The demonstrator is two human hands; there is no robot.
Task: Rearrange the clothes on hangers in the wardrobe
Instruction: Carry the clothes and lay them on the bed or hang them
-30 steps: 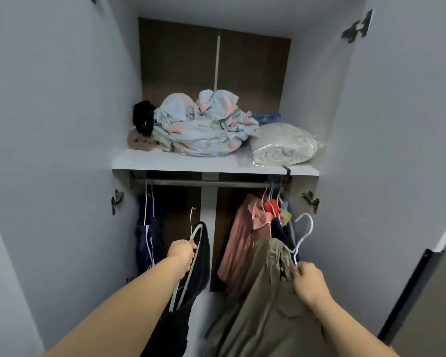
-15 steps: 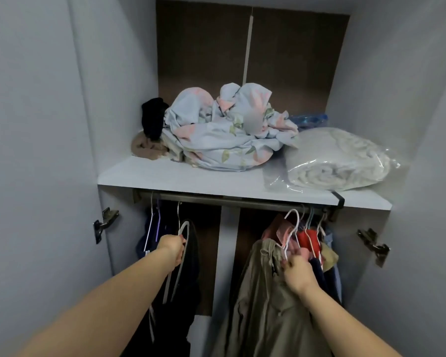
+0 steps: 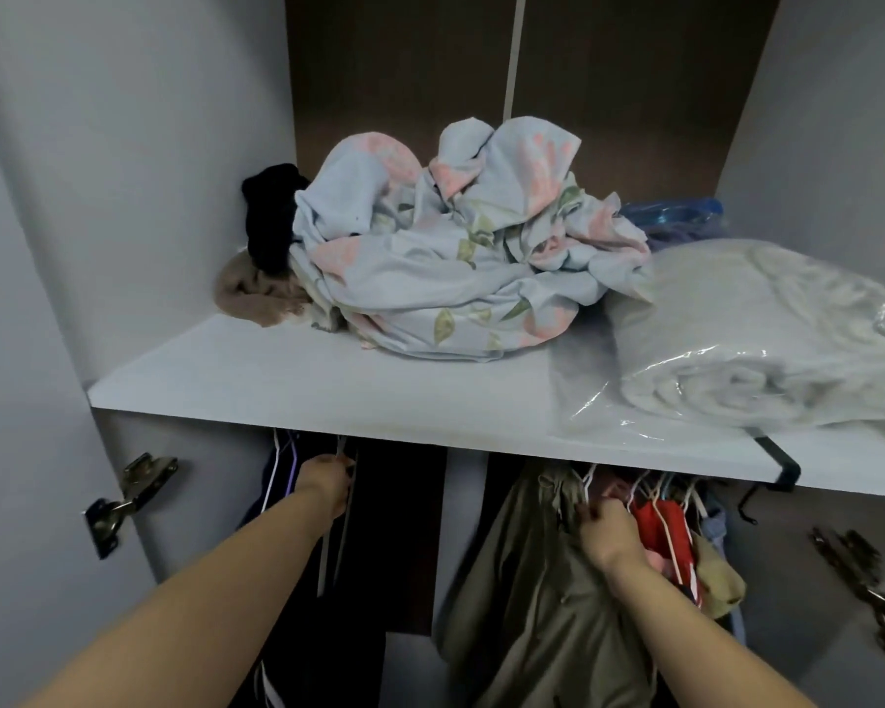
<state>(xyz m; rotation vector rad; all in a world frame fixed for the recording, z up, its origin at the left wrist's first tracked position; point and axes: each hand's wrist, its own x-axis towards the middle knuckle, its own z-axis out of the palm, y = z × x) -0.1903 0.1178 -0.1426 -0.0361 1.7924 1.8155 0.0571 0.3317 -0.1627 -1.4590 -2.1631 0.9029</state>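
White laminate wardrobe walls (image 3: 98,196) enclose the scene. A white shelf board (image 3: 328,396) spans the full width. On it are stored a crumpled pale-blue floral bedding bundle (image 3: 456,268) and a rolled white blanket in clear plastic wrap (image 3: 762,350). Below the shelf, a long olive-khaki fabric garment (image 3: 522,580) is hung right of centre, touching a cluster of clothes that includes a red fabric garment (image 3: 660,523). A black fabric garment (image 3: 338,656) is hung at the left.

Within the last second both hands have been raised from well below the rail to just under the shelf edge, and the viewpoint has been brought closer. The left hand (image 3: 325,482) is closed round the neck of a thin white wire hanger (image 3: 341,449) carrying the black garment. The right hand (image 3: 604,528) is closed on the collar of the olive-khaki garment, at the neck of a second white hanger (image 3: 587,482). It is judged that both hangers are being hooked onto the rail, so two garments are nearly repositioned.

The rail, seen earlier, is now concealed by the shelf's front edge, so seating of either hook cannot be confirmed. Most fingertips are turned away from view. Both garments are cut off at the lower frame edge.
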